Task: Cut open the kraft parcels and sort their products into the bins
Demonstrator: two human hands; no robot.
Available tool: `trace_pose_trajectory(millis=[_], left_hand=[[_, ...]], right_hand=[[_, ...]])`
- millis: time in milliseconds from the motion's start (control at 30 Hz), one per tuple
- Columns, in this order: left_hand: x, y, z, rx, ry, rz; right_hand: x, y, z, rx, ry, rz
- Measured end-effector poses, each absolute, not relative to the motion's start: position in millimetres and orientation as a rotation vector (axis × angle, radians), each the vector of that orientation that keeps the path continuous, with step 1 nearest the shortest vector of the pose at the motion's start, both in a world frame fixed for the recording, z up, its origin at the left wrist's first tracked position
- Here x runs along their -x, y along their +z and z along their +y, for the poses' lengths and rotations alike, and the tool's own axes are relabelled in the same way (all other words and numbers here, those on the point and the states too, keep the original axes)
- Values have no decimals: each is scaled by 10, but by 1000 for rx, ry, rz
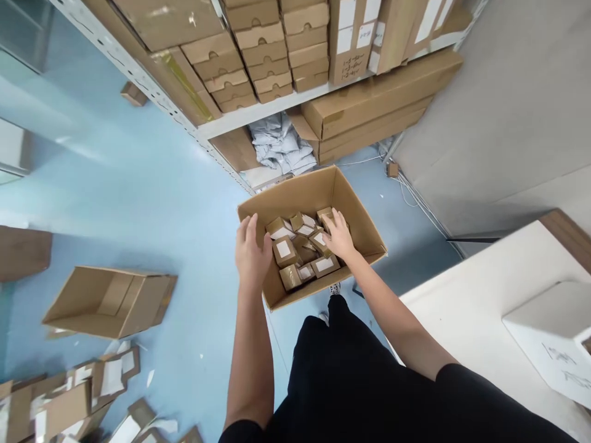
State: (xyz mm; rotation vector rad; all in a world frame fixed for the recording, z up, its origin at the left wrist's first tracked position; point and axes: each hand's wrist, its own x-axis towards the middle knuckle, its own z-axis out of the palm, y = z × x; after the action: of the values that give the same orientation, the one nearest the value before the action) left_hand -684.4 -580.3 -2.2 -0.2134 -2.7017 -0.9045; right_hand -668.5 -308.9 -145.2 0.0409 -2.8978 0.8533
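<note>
Black trousers (351, 369) are filling the 6 o'clock foreground. At centre frame, the left hand (252, 249) is lying flat and released on the 9 o'clock wall of an open carton (364, 227). The right hand (339, 237) is pressing spread, unclenched fingers onto small labelled boxes (285, 251) inside.

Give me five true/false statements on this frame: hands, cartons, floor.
1. The right hand is down among the small labelled boxes in the open carton. True.
2. The left hand holds a roll of tape. False: it is at the open carton's left wall, fingers extended, with nothing seen in it.
3. The open carton is empty. False: it holds many small labelled boxes.
4. A second carton lies on its side on the blue floor. True.
5. The shelf carries stacked flat cartons. True.
</note>
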Motion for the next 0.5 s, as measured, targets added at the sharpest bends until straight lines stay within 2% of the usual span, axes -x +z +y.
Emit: trace_pose_trajectory(millis=[133, 267, 500], left_hand=[[7347, -1419, -6141, -89, -896, -3120], [7559, -2521, -6309, -317, -854, -3410], [8112, -4126, -6272, -625, -1027, -3453]], right_hand=[[7211, -1907, -3303, -89, 852, -3060], [7667, -2435, -3652, -161, 794, -3240], [8322, -3482, -4209, -226, 596, -3414]])
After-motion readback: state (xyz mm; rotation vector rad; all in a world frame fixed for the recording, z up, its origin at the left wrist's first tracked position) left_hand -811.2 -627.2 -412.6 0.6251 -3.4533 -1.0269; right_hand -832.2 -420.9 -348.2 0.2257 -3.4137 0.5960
